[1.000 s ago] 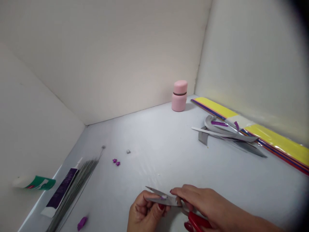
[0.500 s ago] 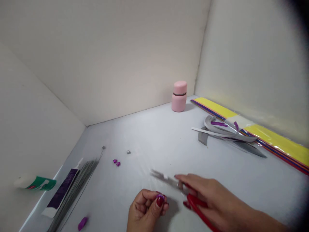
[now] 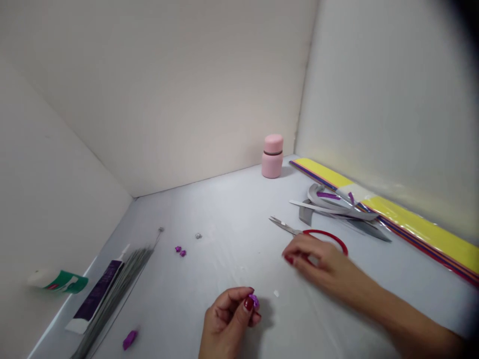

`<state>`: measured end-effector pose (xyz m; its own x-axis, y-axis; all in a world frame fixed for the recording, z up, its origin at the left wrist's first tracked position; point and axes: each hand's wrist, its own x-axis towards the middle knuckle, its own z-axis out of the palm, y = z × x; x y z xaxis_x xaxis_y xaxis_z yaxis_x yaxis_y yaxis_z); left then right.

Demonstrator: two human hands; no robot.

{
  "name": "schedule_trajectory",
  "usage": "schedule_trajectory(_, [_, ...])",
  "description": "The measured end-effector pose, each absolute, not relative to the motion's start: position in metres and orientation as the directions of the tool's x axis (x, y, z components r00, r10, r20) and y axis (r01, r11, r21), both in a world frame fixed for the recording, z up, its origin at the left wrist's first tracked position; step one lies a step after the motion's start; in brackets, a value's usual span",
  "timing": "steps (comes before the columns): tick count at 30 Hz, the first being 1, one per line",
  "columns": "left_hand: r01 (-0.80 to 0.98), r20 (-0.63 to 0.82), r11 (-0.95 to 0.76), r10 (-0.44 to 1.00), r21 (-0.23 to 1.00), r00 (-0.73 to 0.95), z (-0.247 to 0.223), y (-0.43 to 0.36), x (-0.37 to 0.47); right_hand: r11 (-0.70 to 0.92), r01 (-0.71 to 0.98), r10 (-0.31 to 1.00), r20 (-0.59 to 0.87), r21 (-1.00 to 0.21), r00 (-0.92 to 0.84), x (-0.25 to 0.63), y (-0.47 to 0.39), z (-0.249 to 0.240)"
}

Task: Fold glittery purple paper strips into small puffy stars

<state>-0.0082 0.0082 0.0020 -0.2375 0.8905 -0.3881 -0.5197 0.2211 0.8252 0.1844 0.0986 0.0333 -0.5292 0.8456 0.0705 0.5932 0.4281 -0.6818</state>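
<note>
Between the thumb and fingertips of my left hand (image 3: 230, 319) is a small purple paper star (image 3: 255, 301), partly covered by the fingers. My right hand (image 3: 314, 259) is loosely curled just in front of the red-handled scissors (image 3: 286, 228), with nothing seen in its fingers. The scissors lie on the table with their blades pointing left and a white scrap on them; the hand hides part of the handles. A tiny white scrap (image 3: 276, 293) lies to the right of my left hand.
Two purple stars (image 3: 180, 251) and a silver star (image 3: 198, 236) lie left of centre. Further left are grey wires (image 3: 119, 289), a purple-and-white tube (image 3: 98, 294), a green-and-white bottle (image 3: 71, 282) and a purple piece (image 3: 129, 340). Behind stand a pink flask (image 3: 272, 162), grey strips (image 3: 329, 207) and yellow packaged paper (image 3: 396, 212).
My right hand has put the scissors down on the table farther back and let go of them. My left hand keeps its pinch on the purple star. The view has shifted slightly.
</note>
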Motion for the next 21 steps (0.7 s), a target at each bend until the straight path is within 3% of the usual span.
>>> schedule_trajectory(1, [-0.508, -0.361, 0.204, 0.903, 0.837, -0.232, 0.001, 0.007, -0.008, 0.340, 0.504, 0.797, -0.041, -0.794, -0.602, 0.174, 0.090, 0.036])
schedule_trajectory(3, [-0.492, -0.315, 0.179, 0.926, 0.852, -0.209, -0.001, 0.005, -0.009, 0.179, 0.403, 0.697, -0.173, -0.898, -0.695, 0.155, 0.076, 0.038])
schedule_trajectory(9, [-0.411, -0.247, 0.156, 0.953, 0.898, -0.178, -0.003, 0.003, -0.013, -0.012, 0.231, 0.649, -0.183, -0.973, -0.739, 0.131, 0.062, 0.030])
schedule_trajectory(12, [-0.353, -0.177, 0.092, 0.960, 0.931, -0.218, -0.004, 0.001, -0.015, -0.215, 0.065, 0.690, -0.199, -0.974, -0.696, 0.125, 0.060, 0.027])
schedule_trajectory(14, [-0.218, -0.080, 0.025, 0.967, 0.976, -0.244, -0.006, 0.000, -0.016, -0.313, -0.023, 0.712, -0.218, -0.950, -0.667, 0.121, 0.056, 0.023])
schedule_trajectory(18, [0.117, 0.144, -0.116, 0.951, 0.986, -0.274, -0.008, -0.003, -0.018, -0.384, -0.072, 0.703, -0.242, -0.920, -0.669, 0.118, 0.052, 0.016])
schedule_trajectory(21, [0.203, 0.189, -0.142, 0.954, 0.969, -0.234, -0.010, -0.002, -0.021, -0.412, -0.086, 0.689, -0.249, -0.907, -0.681, 0.118, 0.053, 0.012])
